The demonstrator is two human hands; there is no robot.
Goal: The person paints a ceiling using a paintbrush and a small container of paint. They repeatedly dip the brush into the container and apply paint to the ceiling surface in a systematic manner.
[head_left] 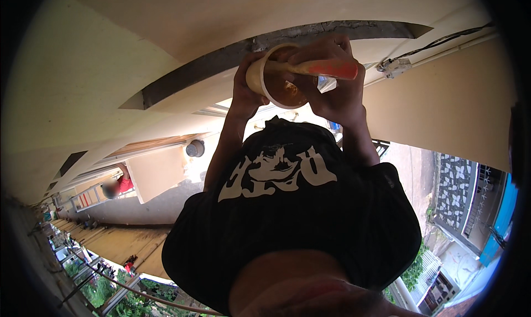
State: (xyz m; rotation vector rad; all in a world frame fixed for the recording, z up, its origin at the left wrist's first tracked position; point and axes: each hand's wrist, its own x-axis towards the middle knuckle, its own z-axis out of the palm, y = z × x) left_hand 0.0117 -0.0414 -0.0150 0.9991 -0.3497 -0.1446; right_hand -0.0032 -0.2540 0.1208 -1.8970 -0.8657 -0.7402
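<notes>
My left hand [243, 87] grips the side of a cream, round container [259, 76] near the top centre; its inside shows some brown material. My right hand [337, 98] is closed on a wooden-handled tool [332, 68] with a red end, lying across the container's mouth. Its fingers also reach over the container's rim, and the tool's other end is partly hidden there. Just beyond both hands runs a rough grey strip [193, 68] along the cream painted surface.
A junction box with dark cables [397, 67] is at upper right. Another person in red [124, 183] is beside a railing at left. A grey cylindrical object [194, 148] sits farther back. A patterned grille [451, 187] and greenery [412, 267] show at lower right.
</notes>
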